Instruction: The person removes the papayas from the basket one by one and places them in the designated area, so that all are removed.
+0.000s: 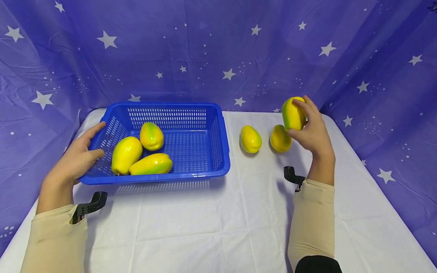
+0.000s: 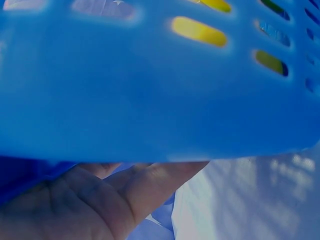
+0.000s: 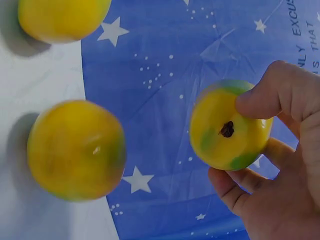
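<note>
Three mangoes [image 1: 127, 154] are already contained in the blue basket [image 1: 191, 176], which is set toward the far left corner of the white-covered worktop [image 1: 191, 227]; all three are grouped toward its left end. A fourth, the lifted mango [image 1: 293, 115], is held up toward the worktop's far right corner. Two loose mangoes [image 1: 250, 139] are left outside, to the right of the basket near the far edge, with a small gap kept between them. Half of the fruit is thus judged to be in and half out.

The lifted mango is pinched by the right hand [image 1: 315, 131], with the thumb pressed on one side and the fingers [image 3: 225, 185] on the other. The basket's left rim is gripped by the left hand [image 1: 75, 159], its thumb laid over the edge; how tightly the rest is curled cannot well be told, as it is partly hidden by the basket.

The lifted mango is smooth and glossy, coloured yellow with green patches; in the right wrist view its end is marked by a dark scar, and it is seen apart from both loose ones.
</note>
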`<state>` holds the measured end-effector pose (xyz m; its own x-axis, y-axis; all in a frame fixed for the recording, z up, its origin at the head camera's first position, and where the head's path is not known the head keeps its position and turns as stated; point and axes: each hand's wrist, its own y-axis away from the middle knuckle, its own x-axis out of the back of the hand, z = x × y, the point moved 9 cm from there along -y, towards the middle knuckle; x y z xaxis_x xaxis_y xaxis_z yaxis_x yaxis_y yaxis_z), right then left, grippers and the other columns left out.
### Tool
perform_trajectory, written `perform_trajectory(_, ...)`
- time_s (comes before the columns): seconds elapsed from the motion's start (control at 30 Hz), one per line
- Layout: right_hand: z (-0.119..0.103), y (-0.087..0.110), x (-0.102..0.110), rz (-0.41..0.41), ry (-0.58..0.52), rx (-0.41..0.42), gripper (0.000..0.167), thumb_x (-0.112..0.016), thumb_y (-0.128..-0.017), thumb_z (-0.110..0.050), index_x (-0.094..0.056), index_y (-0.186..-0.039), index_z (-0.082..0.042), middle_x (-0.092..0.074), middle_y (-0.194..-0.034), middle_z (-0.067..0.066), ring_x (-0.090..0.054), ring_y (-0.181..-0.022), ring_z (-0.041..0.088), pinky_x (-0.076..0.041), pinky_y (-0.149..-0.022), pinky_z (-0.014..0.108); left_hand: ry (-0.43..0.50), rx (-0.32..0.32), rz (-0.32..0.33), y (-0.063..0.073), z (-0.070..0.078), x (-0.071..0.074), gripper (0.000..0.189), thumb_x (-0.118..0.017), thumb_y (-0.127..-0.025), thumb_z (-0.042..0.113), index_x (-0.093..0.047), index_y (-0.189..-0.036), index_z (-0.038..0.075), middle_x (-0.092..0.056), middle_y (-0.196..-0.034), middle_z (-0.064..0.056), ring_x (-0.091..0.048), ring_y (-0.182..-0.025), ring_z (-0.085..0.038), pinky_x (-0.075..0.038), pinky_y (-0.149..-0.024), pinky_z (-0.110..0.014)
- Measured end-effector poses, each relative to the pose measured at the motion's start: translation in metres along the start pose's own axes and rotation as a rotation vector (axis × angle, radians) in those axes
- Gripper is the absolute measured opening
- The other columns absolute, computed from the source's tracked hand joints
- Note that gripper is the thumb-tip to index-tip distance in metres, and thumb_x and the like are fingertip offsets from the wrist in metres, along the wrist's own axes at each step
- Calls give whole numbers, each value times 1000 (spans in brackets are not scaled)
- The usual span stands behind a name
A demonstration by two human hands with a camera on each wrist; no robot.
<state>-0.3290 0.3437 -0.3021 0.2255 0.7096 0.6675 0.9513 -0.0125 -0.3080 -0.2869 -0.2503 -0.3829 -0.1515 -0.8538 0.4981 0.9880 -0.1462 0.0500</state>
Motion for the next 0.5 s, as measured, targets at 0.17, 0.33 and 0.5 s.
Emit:
perform_trajectory(0.17,15,2,4,4,42,-45,89,-73,-69,2,-43,-148,-28,-14,-159,-14,-16,-145,28,-28,-107,57,1,2,3,0,0,0,82,-39,-90,-7,-4,-158,22,-17,-151,-36,-40,-116,-50,-49,-66,-20)
perform_trajectory(0.33,28,3,6,-4,78,-79,88,-72,-72,0,-40,-150,-25,-11,-162,-7,-12,-145,31,-24,-108,59,2,4,2,1,1,0,81,-39,-91,-6,-4,-158,23,-16,-151,-36,-40,-115,-50,-50,-65,-22)
perform_trajectory(0.5,39,4,7,-6,108,-93,86,-72,-71,0,-42,-149,-21,-13,-162,0,-13,-143,38,-25,-106,63,10,8,-2,1,1,0,81,-38,-91,-6,-3,-158,24,-17,-151,-36,-42,-113,-46,-52,-65,-26)
